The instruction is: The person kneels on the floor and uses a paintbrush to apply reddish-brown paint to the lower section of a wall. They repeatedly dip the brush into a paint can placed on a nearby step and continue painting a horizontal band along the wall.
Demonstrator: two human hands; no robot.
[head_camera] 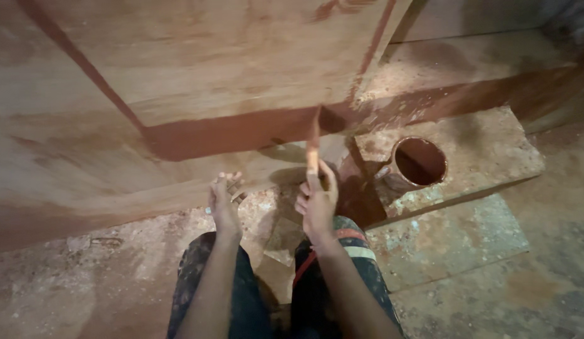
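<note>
My right hand point(317, 204) grips the handle of a paintbrush point(313, 141) that points up, its tip touching the dark red-brown painted band on a large wooden panel point(198, 69). My left hand point(223, 201) reaches forward just left of it, fingers curled near the panel's lower edge; a small object may be in the fingers, but it is too blurred to tell. Both forearms stretch out over my knees in dark, paint-spattered trousers point(342, 276).
A round tin of red-brown paint point(419, 162) stands to the right on a paint-stained board point(468, 157). Another flat spattered board point(449, 242) lies nearer me on the dusty, stained floor. More wooden panels lean at the back right.
</note>
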